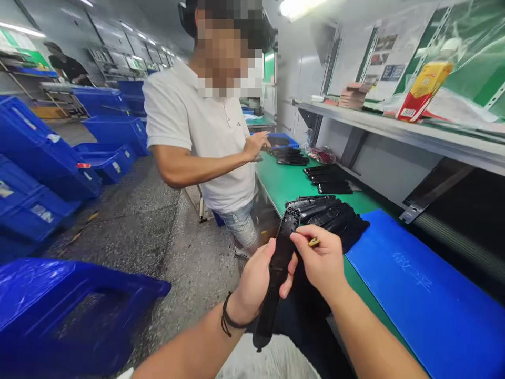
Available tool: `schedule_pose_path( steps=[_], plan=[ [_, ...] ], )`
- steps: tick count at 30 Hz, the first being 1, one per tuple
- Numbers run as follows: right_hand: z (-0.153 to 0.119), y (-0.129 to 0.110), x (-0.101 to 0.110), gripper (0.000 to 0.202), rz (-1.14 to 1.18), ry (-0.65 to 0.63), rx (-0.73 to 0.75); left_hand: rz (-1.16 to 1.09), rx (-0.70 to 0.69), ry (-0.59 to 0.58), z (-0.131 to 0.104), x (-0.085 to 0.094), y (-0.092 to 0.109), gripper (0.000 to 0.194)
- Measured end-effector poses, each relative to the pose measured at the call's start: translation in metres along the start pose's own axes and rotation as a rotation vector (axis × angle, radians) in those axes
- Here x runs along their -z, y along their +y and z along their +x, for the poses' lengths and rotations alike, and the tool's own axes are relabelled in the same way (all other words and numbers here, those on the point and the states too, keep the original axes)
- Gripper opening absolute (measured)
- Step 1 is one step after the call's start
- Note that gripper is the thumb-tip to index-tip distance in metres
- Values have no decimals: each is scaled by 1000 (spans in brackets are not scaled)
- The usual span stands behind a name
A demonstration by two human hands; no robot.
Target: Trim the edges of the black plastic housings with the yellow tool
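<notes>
Both hands work on one long black plastic strip, held up in front of the tabletop edge.

The left hand [254, 281] is wrapped around the strip's [278, 268] middle; the right hand [321, 260] pinches a small yellowish tool [314, 242] just beside its upper part, so this looks like trimming or checking. Next, the tip likely needs careful placing. More black strips [327, 213] lie on the green tabletop [282, 184], beside a blue mat [426, 295]; a co-worker's hand [256, 145] works farther along.
</notes>
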State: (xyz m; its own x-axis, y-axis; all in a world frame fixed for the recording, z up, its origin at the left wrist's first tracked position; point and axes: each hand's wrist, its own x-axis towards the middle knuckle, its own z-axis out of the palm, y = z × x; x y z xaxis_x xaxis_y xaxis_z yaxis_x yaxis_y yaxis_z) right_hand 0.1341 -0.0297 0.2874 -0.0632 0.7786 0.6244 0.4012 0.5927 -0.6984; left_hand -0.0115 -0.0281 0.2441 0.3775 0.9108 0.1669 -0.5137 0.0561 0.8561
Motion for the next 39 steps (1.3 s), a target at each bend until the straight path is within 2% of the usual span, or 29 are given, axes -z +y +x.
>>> schedule_pose_path(
  steps=[2, 4, 5, 8, 10, 13, 16, 18, 21, 24, 27, 31, 35, 39],
  plan=[
    [1, 1, 0, 17, -95, 50, 158, -153, 56, 52, 4, 9, 10, 57],
    [2, 12, -6, 16, -217, 10, 273, -266, 4, 217, 12, 24, 21, 46],
    [1, 21, -11, 16, -287, -19, 272, -293, 14, 269, 17, 32, 25, 49],
    [-4, 46, -28, 23, -458, -67, 143, -360, 50, 368, 31, 53, 33, 53],
    [-10, 53, -35, 29, -402, -115, 137, -392, 42, 419, 38, 59, 35, 53],
    [-18, 48, -38, 25, -242, -288, 369, -400, -8, 481, 45, 60, 33, 52],
    [-24, 40, -40, 14, -349, -406, 643, -371, -75, 509, 49, 57, 29, 50],
    [-27, 38, -42, 12, -421, -415, 711, -354, -110, 506, 51, 56, 27, 49],
    [-28, 36, -44, 15, -371, -415, 664, -332, -131, 472, 53, 55, 27, 49],
    [-23, 31, -41, 16, -190, -394, 568, -285, -165, 393, 54, 55, 30, 49],
    [-15, 22, -34, 12, -11, -287, 394, -224, -222, 328, 49, 53, 31, 49],
    [-8, 14, -31, 11, 71, -171, 161, -95, -304, 327, 37, 41, 24, 53],
    [-8, 15, -35, 7, 103, -195, 36, 111, -387, 345, 30, 26, 14, 52],
    [-7, 14, -33, 12, 45, -270, -40, 275, -414, 358, 28, 17, 5, 48]
  ],
)
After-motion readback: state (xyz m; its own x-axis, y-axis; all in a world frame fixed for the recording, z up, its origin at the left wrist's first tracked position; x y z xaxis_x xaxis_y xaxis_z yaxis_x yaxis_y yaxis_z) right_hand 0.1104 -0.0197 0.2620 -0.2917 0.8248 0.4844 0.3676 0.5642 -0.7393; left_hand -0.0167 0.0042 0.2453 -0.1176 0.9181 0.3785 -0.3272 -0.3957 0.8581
